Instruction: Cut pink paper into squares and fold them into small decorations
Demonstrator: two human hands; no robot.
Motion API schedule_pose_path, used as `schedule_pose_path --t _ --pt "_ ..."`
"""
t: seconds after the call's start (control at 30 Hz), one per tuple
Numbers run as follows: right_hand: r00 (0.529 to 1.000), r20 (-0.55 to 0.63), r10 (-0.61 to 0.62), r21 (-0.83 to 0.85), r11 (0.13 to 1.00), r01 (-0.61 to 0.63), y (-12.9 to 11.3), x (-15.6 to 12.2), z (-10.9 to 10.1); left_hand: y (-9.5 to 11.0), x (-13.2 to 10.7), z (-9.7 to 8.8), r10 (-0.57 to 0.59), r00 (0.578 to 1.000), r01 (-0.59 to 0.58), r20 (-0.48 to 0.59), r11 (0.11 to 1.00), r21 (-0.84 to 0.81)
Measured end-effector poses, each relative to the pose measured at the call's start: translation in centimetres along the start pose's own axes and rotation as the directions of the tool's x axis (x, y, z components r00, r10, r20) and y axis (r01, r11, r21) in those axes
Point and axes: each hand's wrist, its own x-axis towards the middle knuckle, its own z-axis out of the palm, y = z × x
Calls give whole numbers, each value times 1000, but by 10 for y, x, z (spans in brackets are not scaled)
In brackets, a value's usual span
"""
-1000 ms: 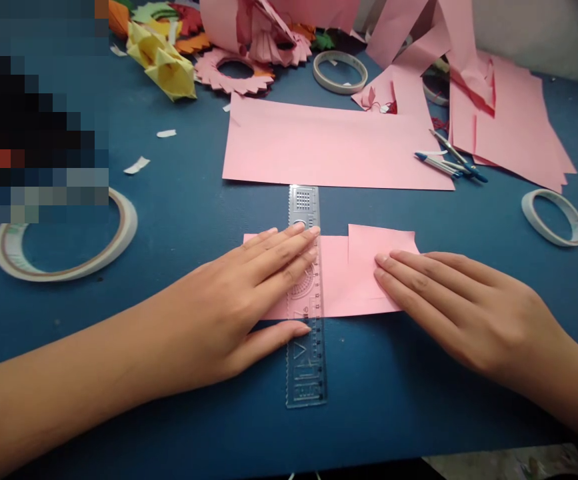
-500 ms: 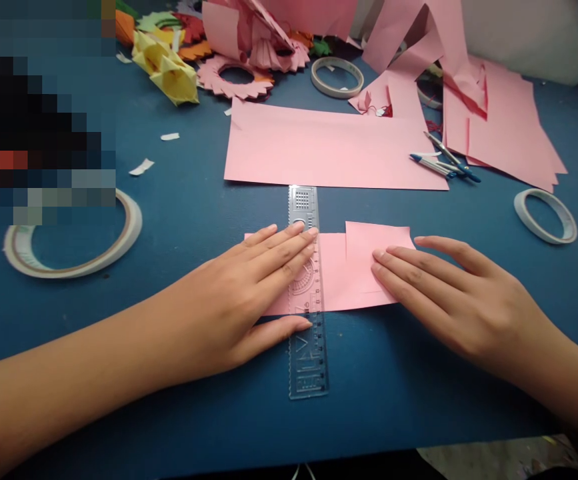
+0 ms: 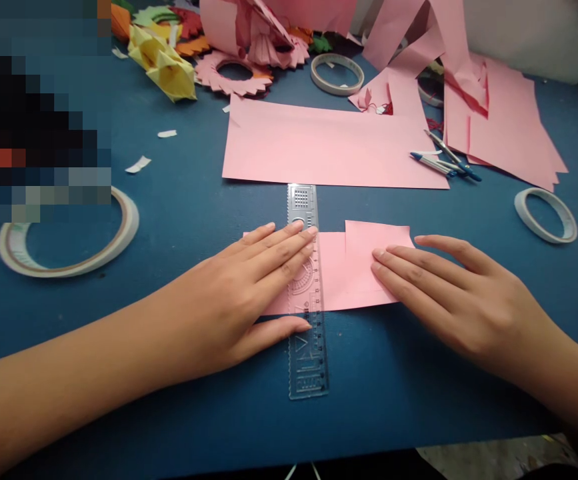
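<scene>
A clear plastic ruler (image 3: 309, 353) lies upright in the view across a strip of pink paper (image 3: 333, 273). My left hand (image 3: 249, 280) is flat, its fingers stretched over the ruler and the strip's left part, thumb low on the ruler. The right end of the strip carries a folded-over flap or second layer of pink paper (image 3: 363, 257); I cannot tell which. My right hand (image 3: 453, 293) rests its outstretched fingertips on that layer, the index finger spread near its right edge. Neither hand is wrapped round anything.
A larger pink sheet (image 3: 329, 143) lies beyond the ruler, with pens (image 3: 446, 163) on its right end. Tape rolls (image 3: 129, 227) (image 3: 546, 217) stand left and right. Paper rosettes (image 3: 233, 75), a yellow folded piece (image 3: 163, 63) and pink sheets (image 3: 506, 127) fill the back.
Almost nothing differs. The view has shifted very slightly; both hands, the ruler and the pink paper keep their places.
</scene>
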Motion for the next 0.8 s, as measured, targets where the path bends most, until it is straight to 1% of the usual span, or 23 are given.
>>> schedule_pose_path --t 0.1,0.23,0.37,0.47,0.53,0.67,0.8 --pt "1000 -15 22 38 999 -21 0 0 1 0 0 -1 7 1000 -7 -5 1000 -11" --pt "994 -24 105 158 982 -100 4 0 3 -1 0 0 6 1000 -6 0 1000 5" --pt "986 -27 165 295 944 -149 12 -1 6 -1 1 0 14 1000 -14 -7 1000 10" --pt "979 -3 205 406 895 -186 17 0 9 -1 2 -2 29 1000 -29 -7 999 17" --pt "975 -14 223 480 857 -189 21 0 13 -1 3 -4 41 999 -41 8 998 37" --pt "968 -70 241 623 768 -146 26 0 20 -1 5 -7 48 999 -49 23 997 53" --pt "961 -86 263 675 725 -138 29 2 25 -2 4 -4 37 999 -38 24 999 33"
